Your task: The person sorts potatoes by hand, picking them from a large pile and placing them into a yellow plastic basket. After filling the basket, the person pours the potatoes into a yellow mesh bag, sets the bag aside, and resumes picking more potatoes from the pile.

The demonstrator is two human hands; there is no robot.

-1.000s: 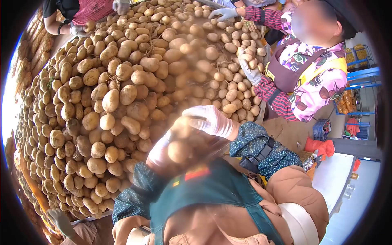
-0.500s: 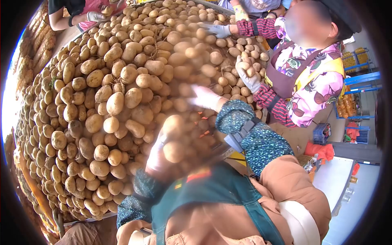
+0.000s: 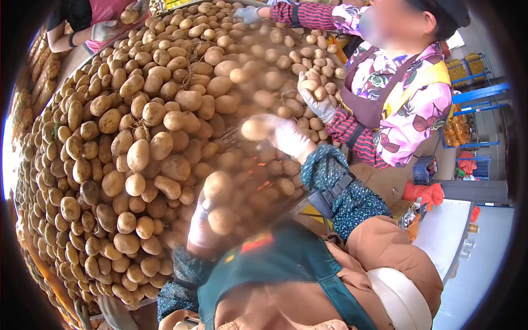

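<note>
A large heap of potatoes point(image 3: 137, 155) spreads before me, its middle blurred. My left hand point(image 3: 197, 230), in a pale glove near my apron, is closed on potatoes. Two show at its fingers, an upper potato point(image 3: 218, 186) and a lower potato point(image 3: 222, 221). To the right and farther out, my gloved right hand point(image 3: 292, 138) grips a single potato point(image 3: 255, 130) over the heap. Fingers of that hand are partly blurred. Below it, orange-red bits point(image 3: 263, 176) show between potatoes.
At the right, a co-worker's gloved hand point(image 3: 318, 103) holds potatoes; that person's other hand point(image 3: 247, 15) reaches over the heap. Another person's gloved hand point(image 3: 104, 31) is at upper left. A white table point(image 3: 443, 234), a red bag point(image 3: 423, 193) and a blue crate point(image 3: 424, 169) stand right.
My right hand has moved slightly right and down, and a potato now shows in its fingers. My left hand still holds its potatoes. The whole view has shifted a little.
</note>
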